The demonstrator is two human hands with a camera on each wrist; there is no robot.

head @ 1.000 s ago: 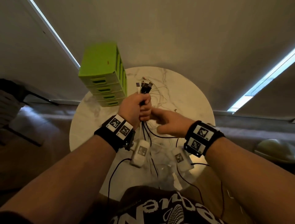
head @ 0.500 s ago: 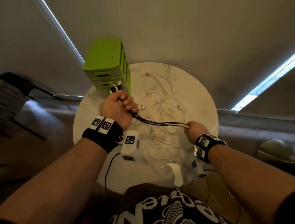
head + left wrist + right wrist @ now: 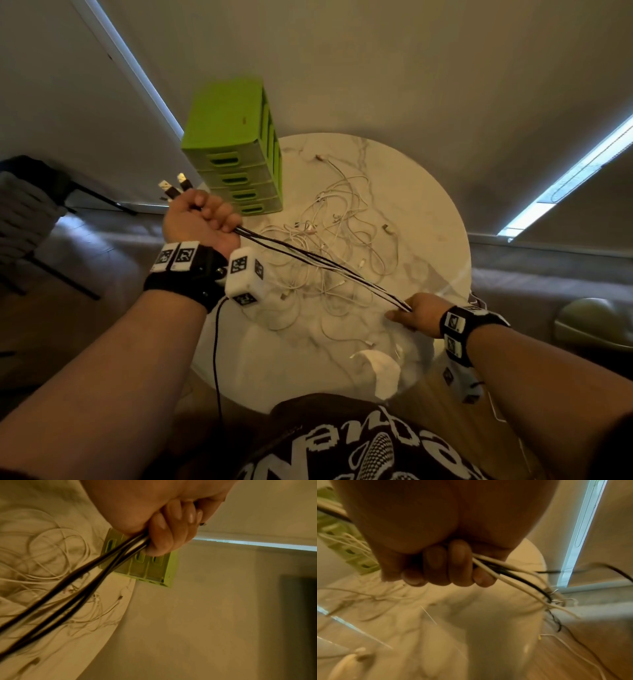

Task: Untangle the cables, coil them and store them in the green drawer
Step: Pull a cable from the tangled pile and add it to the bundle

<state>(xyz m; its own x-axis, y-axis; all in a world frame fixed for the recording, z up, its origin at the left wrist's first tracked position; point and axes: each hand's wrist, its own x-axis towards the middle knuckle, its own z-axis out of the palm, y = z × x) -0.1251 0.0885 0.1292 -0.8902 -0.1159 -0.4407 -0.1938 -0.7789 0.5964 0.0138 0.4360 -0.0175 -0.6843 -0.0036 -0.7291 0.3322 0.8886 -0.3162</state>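
Gripping a bundle of black cables (image 3: 318,262) in a fist, our left hand (image 3: 200,222) is holding the plug ends (image 3: 176,186) up beside the green drawer unit (image 3: 236,150). We are stretching the bundle taut to our right hand (image 3: 416,313), whose fingers (image 3: 447,568) are curling round black and white strands at the near edge of the round marble table (image 3: 428,212). White cables (image 3: 339,240) are lying tangled on the tabletop beneath the span, just beside the drawers.

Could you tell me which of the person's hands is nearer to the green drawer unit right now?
Left. The left hand grips the black cables just in front of the green drawer unit; the right hand holds them across the table, near its front edge.
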